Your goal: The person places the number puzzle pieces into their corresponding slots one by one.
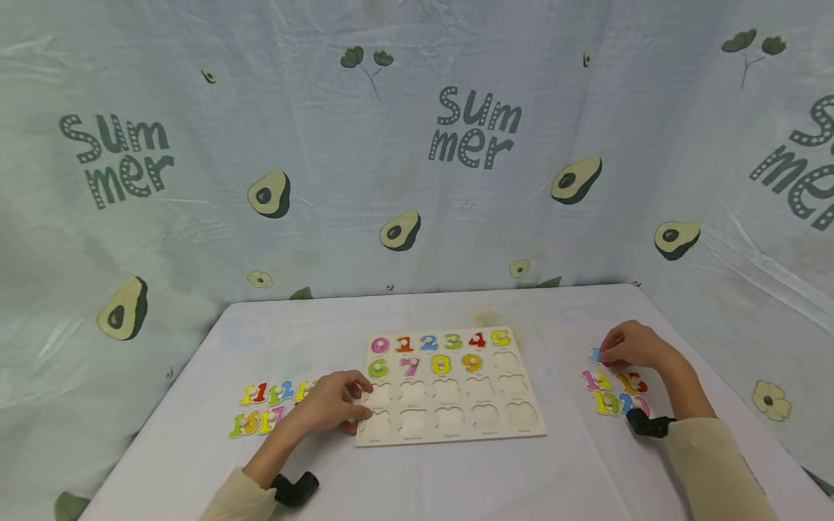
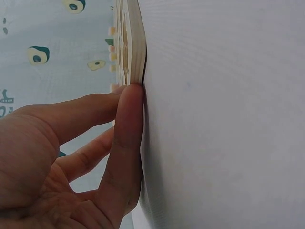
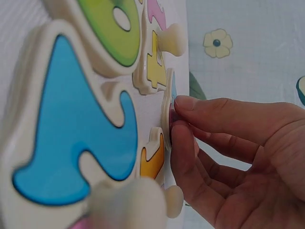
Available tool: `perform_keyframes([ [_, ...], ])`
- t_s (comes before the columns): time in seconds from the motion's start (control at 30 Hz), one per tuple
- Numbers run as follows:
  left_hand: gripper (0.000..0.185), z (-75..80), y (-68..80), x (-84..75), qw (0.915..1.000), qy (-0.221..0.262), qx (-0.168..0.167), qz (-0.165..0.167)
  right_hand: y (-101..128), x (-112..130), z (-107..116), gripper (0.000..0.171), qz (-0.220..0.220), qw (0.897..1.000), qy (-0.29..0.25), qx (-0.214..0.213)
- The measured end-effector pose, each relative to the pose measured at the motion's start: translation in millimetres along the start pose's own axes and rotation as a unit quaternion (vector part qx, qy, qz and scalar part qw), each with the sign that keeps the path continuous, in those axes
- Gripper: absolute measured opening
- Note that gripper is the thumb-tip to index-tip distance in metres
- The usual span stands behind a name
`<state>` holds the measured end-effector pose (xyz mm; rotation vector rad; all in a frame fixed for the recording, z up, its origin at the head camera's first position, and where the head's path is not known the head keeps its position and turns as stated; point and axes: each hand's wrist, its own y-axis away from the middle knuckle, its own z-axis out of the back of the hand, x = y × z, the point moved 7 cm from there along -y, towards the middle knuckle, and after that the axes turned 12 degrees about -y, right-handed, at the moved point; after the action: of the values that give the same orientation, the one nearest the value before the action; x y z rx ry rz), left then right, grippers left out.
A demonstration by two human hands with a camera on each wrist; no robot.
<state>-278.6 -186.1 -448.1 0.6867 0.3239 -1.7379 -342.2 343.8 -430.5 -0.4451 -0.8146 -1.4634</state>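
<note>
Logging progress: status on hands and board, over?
Left hand touching puzzle board. Right hand pinching blue-marked piece. Zero through nine seated, bottom two rows unfilled. No obstruction seen.

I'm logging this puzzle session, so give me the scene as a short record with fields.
Number board: 0 to 9 seated, eleven recesses empty
Left grip: holding the board's left edge
Right grip: pinching a partly blue piece
Left of board: loose number pieces
Right of board: more loose pieces
Surface: white-covered table

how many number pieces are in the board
10: zero, one, two, three, four and five along the top row of the board; six, seven, eight and nine in the second row.
</note>
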Motion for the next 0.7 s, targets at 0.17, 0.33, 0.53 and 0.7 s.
perform_keyframes([
  [0.17, 0.034, 0.3, 1.1, -0.5, 1.0, -0.001, -0.002, 0.007, 1, 1, -3, 0.024, 0.002, 1.0, -0.002, -0.001],
  [0.33, 0.035, 0.4, 1.8, -0.7, 0.9999, 0.0, -0.003, 0.01, 2, 3, -4, 0.023, 0.001, 1.0, 0.002, -0.003],
  [0.53, 0.036, -0.1, 0.0, -1.4, 0.9999, 0.002, -0.003, 0.013, 2, 7, -1, 0.022, 0.007, 1.0, 0.004, -0.011],
  [0.7, 0.035, -0.4, -1.6, -0.4, 0.9999, -0.005, -0.007, 0.013, 1, 12, -2, 0.022, 0.011, 1.0, 0.004, -0.019],
])
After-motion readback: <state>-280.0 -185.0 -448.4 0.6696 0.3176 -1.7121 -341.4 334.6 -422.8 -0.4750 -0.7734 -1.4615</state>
